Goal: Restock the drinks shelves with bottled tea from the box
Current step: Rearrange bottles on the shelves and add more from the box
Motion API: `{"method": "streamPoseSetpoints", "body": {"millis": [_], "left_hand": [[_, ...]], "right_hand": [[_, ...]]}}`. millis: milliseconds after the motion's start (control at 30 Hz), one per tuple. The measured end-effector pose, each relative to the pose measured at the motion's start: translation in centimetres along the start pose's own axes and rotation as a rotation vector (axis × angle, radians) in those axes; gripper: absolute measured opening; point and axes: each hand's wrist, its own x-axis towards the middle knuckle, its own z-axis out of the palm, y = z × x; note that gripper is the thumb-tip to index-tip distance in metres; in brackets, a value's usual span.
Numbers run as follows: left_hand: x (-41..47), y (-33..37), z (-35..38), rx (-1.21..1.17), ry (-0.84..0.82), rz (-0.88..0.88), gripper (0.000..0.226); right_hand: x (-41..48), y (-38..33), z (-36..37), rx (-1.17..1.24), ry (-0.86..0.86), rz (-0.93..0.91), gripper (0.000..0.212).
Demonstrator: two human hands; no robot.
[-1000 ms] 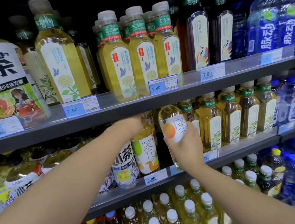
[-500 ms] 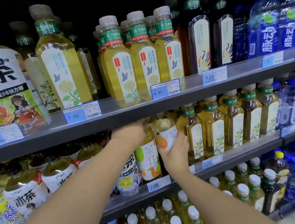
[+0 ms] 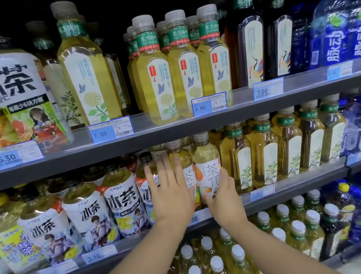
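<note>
The left hand was held flat, its fingers straight and slightly spread, and was pressed against the front of a tea bottle on the middle shelf; nothing was gripped by it. Just to the right of those fingers, a peach tea bottle with a white label was stood upright at the front edge of the same shelf, close against the bottle under the left palm. Its lower half was clasped by the right hand, whose fingers were curled round the label. To the right of the right fingers, a row of green tea bottles was ranged close by. To the left of the left fingers, iced tea bottles were lined up. Below both wrists, white-capped bottles were packed on a lower shelf.
</note>
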Motion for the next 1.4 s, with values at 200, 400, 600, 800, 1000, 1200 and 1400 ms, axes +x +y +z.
{"method": "streamPoseSetpoints", "body": {"millis": [200,400,600,800,1000,1200,1400], "left_hand": [[-3.8,0.4,-1.5,-0.018,-0.092,0.040,0.085],[-10.5,4.7,-6.8,-0.183,-0.288,0.195,0.063],[-16.5,12.7,-13.8,-0.426,-0.280,0.369,0.031],[-25.3,24.4,-18.5,-0.649,-0.187,0.640,0.024],[-36.7,35.7,-16.4,-0.788,-0.341,0.878,0.021],[-46.8,44.0,-10.5,-0.796,-0.646,1.069,0.027],[-53.0,46.7,-4.3,-0.650,-1.000,1.109,0.037]], "right_hand": [[-2.7,0.2,-3.3,-0.205,-0.112,-0.136,0.066],[-8.6,2.1,-12.3,-0.345,-0.206,-0.096,0.046],[-17.9,8.0,-25.5,-0.449,-0.172,0.072,0.023],[-31.4,17.1,-38.5,-0.509,-0.059,0.382,0.038],[-46.0,27.9,-44.9,-0.488,-0.052,0.661,0.039],[-57.4,37.5,-43.6,-0.411,-0.114,0.876,0.043],[-61.6,40.7,-40.5,-0.210,-0.237,0.811,0.071]]}}
